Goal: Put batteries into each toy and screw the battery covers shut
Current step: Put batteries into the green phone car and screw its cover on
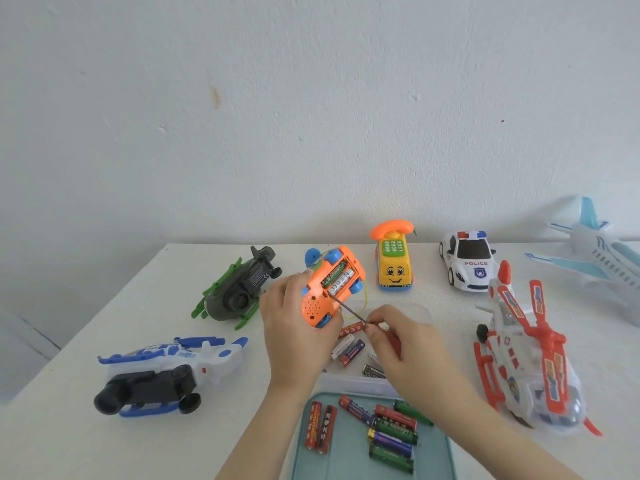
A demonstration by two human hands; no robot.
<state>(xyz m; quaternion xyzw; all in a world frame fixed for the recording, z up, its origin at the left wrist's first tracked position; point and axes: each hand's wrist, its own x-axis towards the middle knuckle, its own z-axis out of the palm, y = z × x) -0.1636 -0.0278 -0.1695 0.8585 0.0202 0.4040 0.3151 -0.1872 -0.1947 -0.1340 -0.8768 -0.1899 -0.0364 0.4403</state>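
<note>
The orange toy car (325, 299) shows smooth, glossy plastic underneath; the screwdriver (346, 309) has a thin, dull metal shaft. Shiny printed wrappers cover the batteries (394, 432) in the matt teal tray (346, 460). The tabletop (173, 445) is matt white and the wall (311, 98) is roughly painted.

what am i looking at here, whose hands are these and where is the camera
No machine here: these are a person's two bare hands, filmed by one camera worn on the head, looking down at a white table. The left hand grips an upturned orange toy whose battery bay is uncovered, batteries showing inside. The right hand pinches a thin screwdriver, its tip at the bay's edge. Nearest the person, a teal tray holds spare batteries. Around them lie a green helicopter, a blue helicopter, a red helicopter, a yellow phone toy, a police car and a plane.
</note>
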